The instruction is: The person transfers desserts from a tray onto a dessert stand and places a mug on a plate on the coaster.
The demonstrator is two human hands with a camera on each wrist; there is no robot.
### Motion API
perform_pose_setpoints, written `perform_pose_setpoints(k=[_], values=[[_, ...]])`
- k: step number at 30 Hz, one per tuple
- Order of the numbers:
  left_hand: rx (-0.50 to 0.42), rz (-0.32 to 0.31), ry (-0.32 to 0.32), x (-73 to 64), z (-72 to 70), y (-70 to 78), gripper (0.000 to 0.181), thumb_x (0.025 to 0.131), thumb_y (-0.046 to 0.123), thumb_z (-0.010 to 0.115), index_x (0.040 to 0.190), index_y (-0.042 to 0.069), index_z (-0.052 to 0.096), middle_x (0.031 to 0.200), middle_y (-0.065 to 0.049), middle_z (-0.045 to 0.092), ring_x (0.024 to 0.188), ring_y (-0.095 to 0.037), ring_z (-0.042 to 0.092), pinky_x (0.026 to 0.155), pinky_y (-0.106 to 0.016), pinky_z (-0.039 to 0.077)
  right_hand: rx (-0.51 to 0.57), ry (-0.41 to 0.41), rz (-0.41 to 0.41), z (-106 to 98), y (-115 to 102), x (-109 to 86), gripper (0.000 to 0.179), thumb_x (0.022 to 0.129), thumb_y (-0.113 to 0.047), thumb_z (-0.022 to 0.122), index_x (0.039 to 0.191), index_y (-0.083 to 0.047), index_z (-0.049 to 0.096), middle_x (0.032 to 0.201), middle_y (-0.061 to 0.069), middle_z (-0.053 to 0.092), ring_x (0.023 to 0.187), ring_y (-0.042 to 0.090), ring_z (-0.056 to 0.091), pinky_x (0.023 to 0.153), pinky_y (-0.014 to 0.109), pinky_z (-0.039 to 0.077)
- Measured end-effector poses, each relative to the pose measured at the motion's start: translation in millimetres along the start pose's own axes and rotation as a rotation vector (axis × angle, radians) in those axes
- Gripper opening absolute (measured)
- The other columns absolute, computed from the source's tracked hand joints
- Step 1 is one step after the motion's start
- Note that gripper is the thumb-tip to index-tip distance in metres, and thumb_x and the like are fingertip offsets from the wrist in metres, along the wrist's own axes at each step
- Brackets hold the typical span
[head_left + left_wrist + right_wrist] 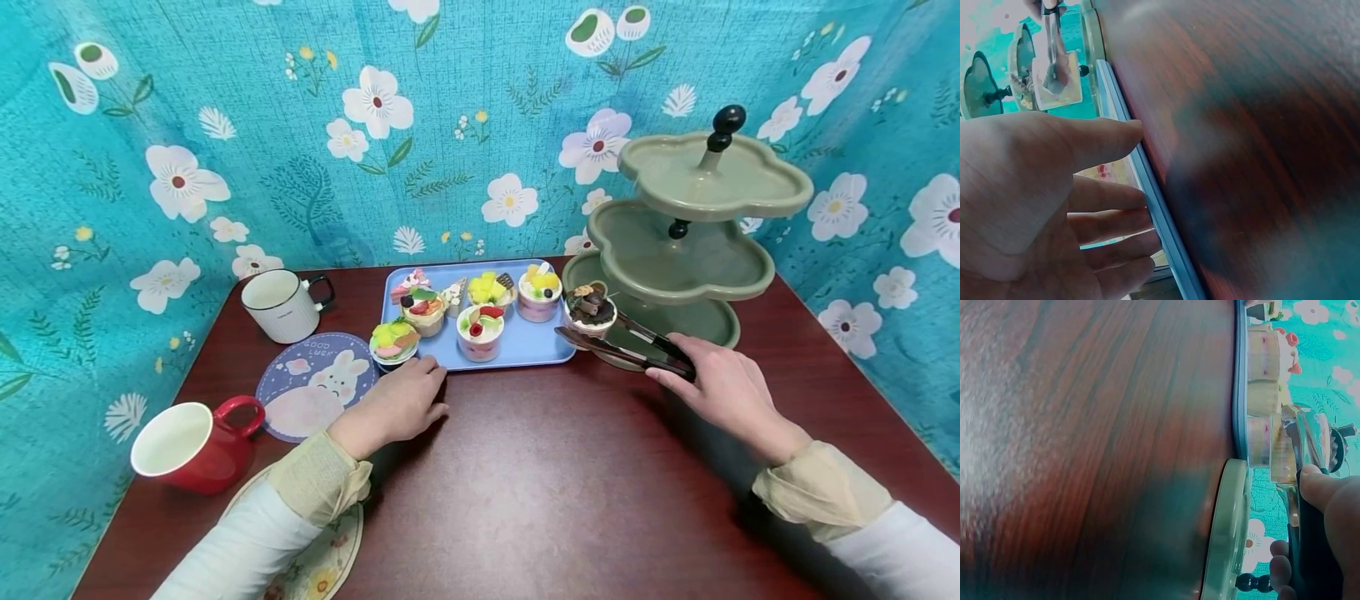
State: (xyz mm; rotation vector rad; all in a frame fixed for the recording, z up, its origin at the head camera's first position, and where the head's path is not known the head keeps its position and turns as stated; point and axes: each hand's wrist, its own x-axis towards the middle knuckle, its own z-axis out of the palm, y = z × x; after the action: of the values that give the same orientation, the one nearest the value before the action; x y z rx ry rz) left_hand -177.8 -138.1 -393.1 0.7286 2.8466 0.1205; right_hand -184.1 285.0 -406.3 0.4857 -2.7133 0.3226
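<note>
My right hand (731,387) grips black-handled metal tongs (617,352). Between their tips is a chocolate-topped dessert cup (590,315), held above the right end of a blue tray (517,353); in the right wrist view, the clear cup (1282,453) is raised beside the tray's row of cups. At the tray's front left edge, my left hand (397,404) rests with relaxed fingers against the rim (1147,175). Several dessert cups stand on the tray, including one with a strawberry top (480,333). A yellow-and-green topped cup (393,340) sits by its left end, partly behind the left hand.
A green three-tier stand (690,262) rises at the right, its bottom tier close to the tray. Leftward are a white mug (281,308), a red mug (206,454), a round bunny mat (307,408) and a floral mat (330,550) under the left forearm.
</note>
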Motion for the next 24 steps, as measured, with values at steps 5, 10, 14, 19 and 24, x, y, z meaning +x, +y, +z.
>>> perform_pose_setpoints(k=[5,10,14,19,24], values=[[0.002,-0.002,0.002,0.2,0.8,-0.6,0.049,0.094,0.035,0.066,0.13,0.001,0.059,0.122,-0.014,0.061,0.114,-0.028,0.059,0.1,-0.043,0.05,-0.005,-0.013,0.011,0.9,3.1,1.2,0.051,0.083,-0.044,0.075,0.119,-0.01,0.063,0.094,0.014,0.072,0.065,0.031,0.064,0.05,0.049,0.046],[0.0,-0.001,0.007,0.0,0.4,-0.4,0.049,0.094,0.034,0.066,0.129,0.001,0.059,0.121,-0.014,0.061,0.112,-0.028,0.06,0.099,-0.042,0.051,-0.011,-0.02,0.031,0.2,6.4,3.2,0.047,0.083,-0.045,0.075,0.115,-0.013,0.063,0.087,0.012,0.071,0.064,0.031,0.063,0.048,0.048,0.044],[-0.007,0.008,0.009,-0.6,0.3,-0.1,0.048,0.094,0.034,0.066,0.128,0.0,0.06,0.12,-0.014,0.061,0.111,-0.028,0.06,0.098,-0.042,0.051,-0.015,-0.033,0.042,0.1,9.1,4.6,0.04,0.084,-0.046,0.074,0.107,-0.016,0.063,0.078,0.006,0.066,0.061,0.025,0.059,0.045,0.043,0.04],[-0.011,0.016,0.021,-1.7,0.8,0.0,0.048,0.094,0.033,0.067,0.128,0.0,0.06,0.119,-0.014,0.061,0.11,-0.028,0.06,0.098,-0.042,0.052,-0.017,-0.051,0.072,2.8,11.0,6.0,0.035,0.086,-0.046,0.072,0.1,-0.016,0.061,0.069,0.0,0.057,0.057,0.019,0.051,0.045,0.035,0.034],[-0.009,0.022,0.031,-2.6,0.1,0.0,0.048,0.094,0.033,0.067,0.128,0.0,0.06,0.118,-0.014,0.061,0.11,-0.028,0.06,0.097,-0.042,0.052,-0.01,-0.044,0.092,5.2,12.0,8.8,0.032,0.088,-0.046,0.071,0.091,-0.017,0.059,0.062,-0.003,0.048,0.054,0.017,0.044,0.045,0.031,0.028]])
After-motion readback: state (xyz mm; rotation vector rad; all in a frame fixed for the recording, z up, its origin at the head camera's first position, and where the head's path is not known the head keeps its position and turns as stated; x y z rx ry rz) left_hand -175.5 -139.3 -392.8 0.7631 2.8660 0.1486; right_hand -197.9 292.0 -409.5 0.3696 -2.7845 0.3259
